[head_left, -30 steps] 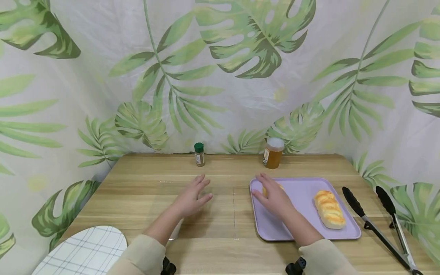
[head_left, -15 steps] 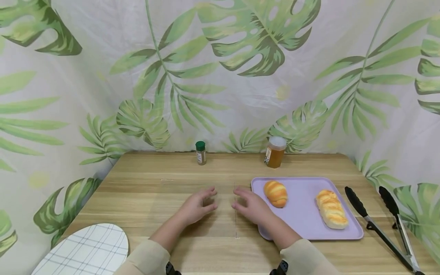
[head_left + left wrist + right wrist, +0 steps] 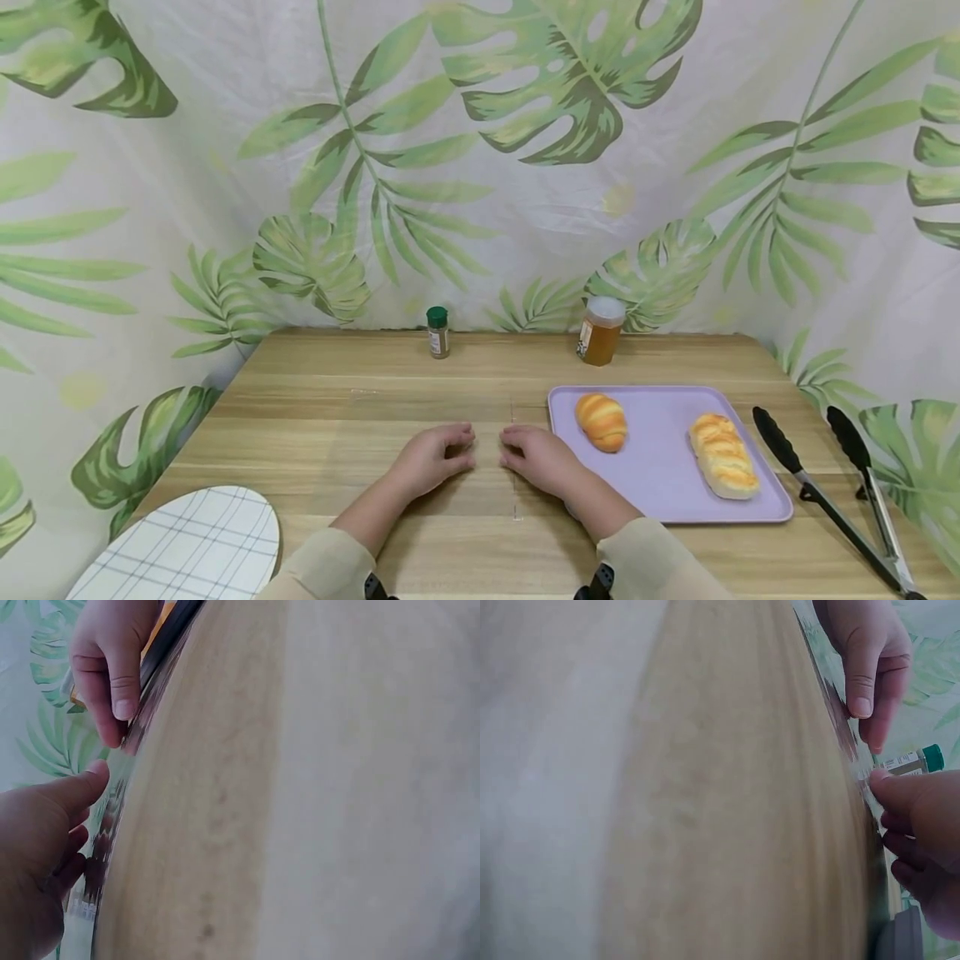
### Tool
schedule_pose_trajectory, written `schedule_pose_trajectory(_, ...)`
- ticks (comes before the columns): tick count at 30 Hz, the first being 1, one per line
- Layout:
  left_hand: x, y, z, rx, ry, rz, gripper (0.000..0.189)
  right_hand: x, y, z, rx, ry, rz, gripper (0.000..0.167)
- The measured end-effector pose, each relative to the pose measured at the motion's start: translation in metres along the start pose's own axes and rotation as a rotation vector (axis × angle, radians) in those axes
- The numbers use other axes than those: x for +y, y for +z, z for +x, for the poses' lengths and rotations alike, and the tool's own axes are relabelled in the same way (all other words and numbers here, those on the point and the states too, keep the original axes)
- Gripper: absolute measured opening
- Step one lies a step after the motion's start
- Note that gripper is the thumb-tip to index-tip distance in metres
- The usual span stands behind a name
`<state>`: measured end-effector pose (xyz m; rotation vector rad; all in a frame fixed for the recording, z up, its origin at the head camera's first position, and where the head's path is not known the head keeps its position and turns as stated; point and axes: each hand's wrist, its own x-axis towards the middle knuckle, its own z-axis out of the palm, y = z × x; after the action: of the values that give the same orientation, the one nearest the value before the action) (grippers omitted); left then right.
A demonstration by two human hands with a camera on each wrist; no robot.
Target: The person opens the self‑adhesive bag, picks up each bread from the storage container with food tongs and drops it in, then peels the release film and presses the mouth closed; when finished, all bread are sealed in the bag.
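Observation:
Over the middle of the wooden table, my left hand (image 3: pixel 435 457) and right hand (image 3: pixel 543 458) face each other, a small gap between their fingertips. The fingers of both bend loosely with nothing in them. Both wrist views show the left hand (image 3: pixel 34 862) and the right hand (image 3: pixel 922 832) low above the tabletop; whether they touch it I cannot tell. Beneath them lies what looks like a clear sheet (image 3: pixel 420 408) with faint edges. Nearest the right hand is a lilac tray (image 3: pixel 660 467) bearing a croissant-shaped roll (image 3: pixel 602 422) and a long scored loaf (image 3: pixel 723 456).
At the back stand a green-capped spice jar (image 3: pixel 438 333) and a honey-coloured jar (image 3: pixel 601 332) with a pale lid. Black-tipped tongs (image 3: pixel 832 508) lie spread at the right edge. A white checked oval board or mat (image 3: pixel 187 546) occupies the front left. Leaf-patterned cloth (image 3: pixel 480 167) hangs behind.
My right hand has moved left off the tray, uncovering the croissant-shaped roll. The left hand has come slightly right and nearer to me. Both sets of fingers have relaxed inward.

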<state>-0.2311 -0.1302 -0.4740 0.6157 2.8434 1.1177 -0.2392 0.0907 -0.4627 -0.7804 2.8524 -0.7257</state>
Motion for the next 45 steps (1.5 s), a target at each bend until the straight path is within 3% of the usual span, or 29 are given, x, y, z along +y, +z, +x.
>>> schedule_pose_trajectory(9,-0.0032,0.0030,0.0015,0.001,0.063,0.082,0.035,-0.0010,-0.0001,0.0017,-0.012,-0.009,-0.027,0.033)
schedule_pose_trajectory(24,-0.0037,0.0066,0.0024,0.049,0.045,0.140,0.034,0.0006,0.0019,0.0015,0.006,-0.029,-0.018,0.030)
schedule_pose_trajectory(32,-0.0024,0.0067,0.0036,0.085,0.072,0.180,0.017,0.0006,0.0009,0.0014,0.035,-0.078,-0.038,0.028)
schedule_pose_trajectory(34,-0.0015,0.0065,0.0040,0.103,0.068,0.181,0.016,0.0001,0.0002,0.0014,0.036,-0.079,-0.041,0.027)
schedule_pose_trajectory(40,-0.0009,0.0051,0.0031,0.216,-0.011,0.066,0.013,-0.0009,-0.0005,0.0022,0.008,-0.036,-0.016,0.031)
schedule_pose_trajectory(45,0.0041,-0.0019,0.0024,0.290,-0.019,0.019,0.015,-0.0009,0.0001,0.0012,0.016,-0.022,0.014,0.039)
